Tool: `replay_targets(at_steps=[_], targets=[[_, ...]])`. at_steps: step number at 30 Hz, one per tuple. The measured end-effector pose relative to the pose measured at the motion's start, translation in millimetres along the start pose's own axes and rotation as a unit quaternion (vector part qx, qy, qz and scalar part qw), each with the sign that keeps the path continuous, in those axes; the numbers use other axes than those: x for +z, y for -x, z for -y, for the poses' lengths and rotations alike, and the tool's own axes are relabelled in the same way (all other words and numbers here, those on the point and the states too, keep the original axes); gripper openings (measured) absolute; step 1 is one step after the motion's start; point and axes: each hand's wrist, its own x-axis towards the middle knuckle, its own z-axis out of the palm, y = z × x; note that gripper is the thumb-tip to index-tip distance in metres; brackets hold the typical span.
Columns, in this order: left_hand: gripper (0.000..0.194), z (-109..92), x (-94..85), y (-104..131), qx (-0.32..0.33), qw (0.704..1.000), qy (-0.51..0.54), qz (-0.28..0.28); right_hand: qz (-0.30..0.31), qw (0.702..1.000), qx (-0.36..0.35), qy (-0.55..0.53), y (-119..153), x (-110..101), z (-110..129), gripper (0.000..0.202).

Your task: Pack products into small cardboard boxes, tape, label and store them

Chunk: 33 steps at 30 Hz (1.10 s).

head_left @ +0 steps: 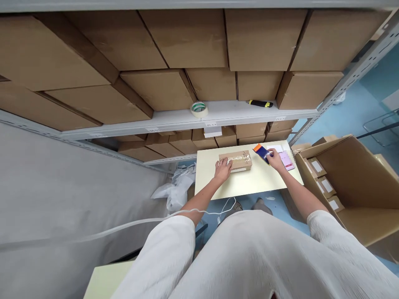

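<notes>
A small taped cardboard box (243, 157) lies on the pale table, with clear tape, dark markings and a white label on its front side. My left hand (222, 170) grips its left end, fingers over the top. To its right, my right hand (274, 159) pinches a flat dark blue packet (262, 152) with an orange end, held just above the table. Beside that hand lies a flat pink rectangle (286, 160) with a dark edge, perhaps a phone. A white paper (277, 148) is partly hidden behind the right hand.
Shelves packed with cardboard boxes (187, 37) stand ahead. A tape roll (199, 109) and a yellow-black box cutter (260, 103) rest on the shelf edge (237, 116). At right, a large open carton (358, 178) holds several labelled boxes. A white cable (124, 226) crosses my left arm.
</notes>
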Motion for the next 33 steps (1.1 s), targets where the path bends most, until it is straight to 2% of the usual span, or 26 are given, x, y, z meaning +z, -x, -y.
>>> replay_targets(at_steps=[3, 7, 10, 13, 16, 19, 23, 26, 29, 33], targets=[[0.053, 2, -3.2, 1, 0.006, 1.000, 0.018, -0.007, 0.073, 0.990, -0.056, -0.110, -17, -3, 40, 0.040], [0.052, 8, -8.9, 4, 0.028, 0.999, 0.027, -0.009, 0.197, 0.970, -0.086, -0.116, -31, 15, 87, 0.043], [0.051, 15, -10.2, 6, 0.047, 0.998, 0.033, -0.005, 0.265, 0.954, -0.069, -0.122, -34, 37, 105, 0.042], [0.051, 20, -7.7, 8, 0.052, 0.998, 0.042, -0.010, 0.304, 0.943, -0.052, -0.127, -37, 51, 109, 0.046], [0.051, 22, -4.5, 8, 0.051, 0.997, 0.049, -0.019, 0.312, 0.941, -0.052, -0.125, -43, 55, 111, 0.044], [0.053, 23, -3.9, 8, 0.054, 0.997, 0.055, -0.018, 0.304, 0.943, -0.096, -0.096, -47, 54, 114, 0.034], [0.054, 23, -5.6, 7, 0.055, 0.997, 0.059, -0.014, 0.299, 0.943, -0.147, -0.007, -41, 53, 121, 0.027], [0.053, 24, -5.4, 7, 0.059, 0.996, 0.064, -0.021, 0.279, 0.937, -0.189, 0.092, -33, 51, 127, 0.039], [0.054, 23, -4.7, 8, 0.055, 0.996, 0.071, -0.025, 0.256, 0.919, -0.234, 0.188, -29, 47, 135, 0.050], [0.052, 25, -9.7, 3, 0.039, 0.994, 0.103, -0.011, 0.262, 0.905, -0.243, 0.232, -29, 40, 139, 0.053]])
